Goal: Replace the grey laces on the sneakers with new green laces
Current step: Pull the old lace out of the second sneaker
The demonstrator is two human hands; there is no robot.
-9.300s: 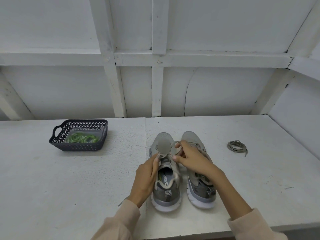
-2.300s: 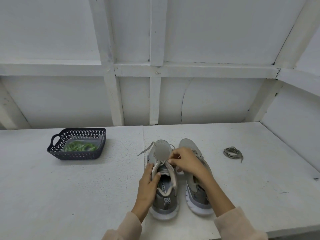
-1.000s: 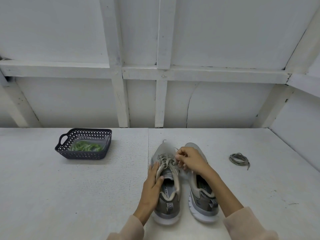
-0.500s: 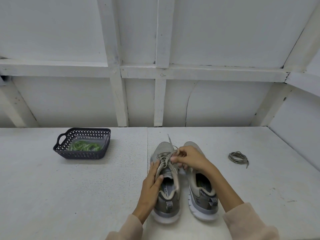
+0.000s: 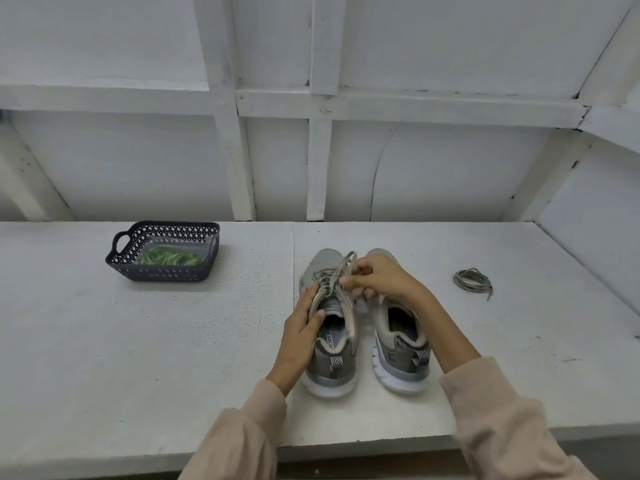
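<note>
Two grey sneakers stand side by side on the white table, toes pointing away. The left sneaker [image 5: 330, 344] still carries a loosened grey lace [image 5: 334, 276]. My left hand [image 5: 302, 325] grips its left side by the collar. My right hand [image 5: 375, 277] pinches a loop of that grey lace above the eyelets. The right sneaker [image 5: 401, 351] shows no lace; my right forearm crosses over it. A removed grey lace [image 5: 471, 280] lies bundled to the right. Green laces [image 5: 169, 257] sit in a clear bag inside a dark basket [image 5: 162, 271].
The white table [image 5: 138, 358] runs wide, with its front edge close below the sneakers' heels. A white panelled wall with beams rises right behind the table. A slanted white wall closes the right end.
My right hand has drawn a loop of grey lace up out of the left sneaker's eyelets. My left hand keeps its hold on the shoe.
</note>
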